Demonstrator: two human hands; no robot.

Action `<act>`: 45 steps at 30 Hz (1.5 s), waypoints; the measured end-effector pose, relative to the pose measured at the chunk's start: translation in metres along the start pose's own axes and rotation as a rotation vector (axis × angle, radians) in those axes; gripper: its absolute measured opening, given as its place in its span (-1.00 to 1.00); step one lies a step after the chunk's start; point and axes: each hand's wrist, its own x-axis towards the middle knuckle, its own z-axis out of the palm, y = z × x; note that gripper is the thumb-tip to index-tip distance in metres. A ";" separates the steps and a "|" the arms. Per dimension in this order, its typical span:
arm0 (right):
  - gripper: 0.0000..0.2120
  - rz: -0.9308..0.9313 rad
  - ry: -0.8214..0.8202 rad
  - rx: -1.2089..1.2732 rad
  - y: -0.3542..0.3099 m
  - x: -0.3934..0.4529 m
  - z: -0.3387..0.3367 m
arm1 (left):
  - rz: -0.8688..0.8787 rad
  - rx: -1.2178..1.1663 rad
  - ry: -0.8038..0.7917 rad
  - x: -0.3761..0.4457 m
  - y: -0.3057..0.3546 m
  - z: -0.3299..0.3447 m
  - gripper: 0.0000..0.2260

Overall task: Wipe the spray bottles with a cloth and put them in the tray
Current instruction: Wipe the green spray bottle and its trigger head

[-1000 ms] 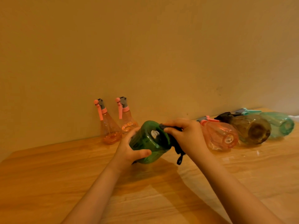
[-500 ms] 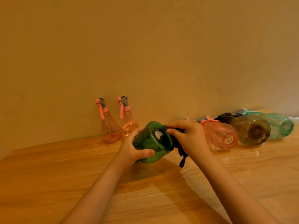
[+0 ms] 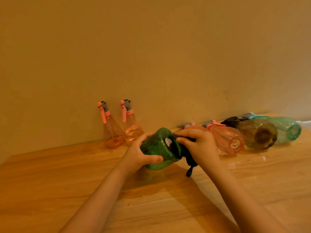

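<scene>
Green bottle (image 3: 158,148) looks light, slick plastic; left hand (image 3: 138,153) wraps its body, right hand (image 3: 200,147) pinches cloth (image 3: 186,153) against it.

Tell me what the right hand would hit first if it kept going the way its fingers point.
The right hand points left across the green bottle, with the dark cloth in its grip. Going on, it would likely meet the left hand holding that bottle; depth is hard to judge.
</scene>
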 end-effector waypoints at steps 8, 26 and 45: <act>-0.70 -0.159 -0.073 0.046 -0.019 -0.015 0.008 | -0.007 0.009 0.043 -0.002 -0.002 -0.003 -0.33; -0.66 0.025 -0.173 0.069 0.026 -0.022 -0.009 | -0.054 0.393 -0.053 -0.003 -0.015 0.004 -0.27; -0.68 0.167 0.020 0.196 0.032 -0.033 -0.016 | -0.188 0.772 0.216 -0.046 0.021 0.022 -0.49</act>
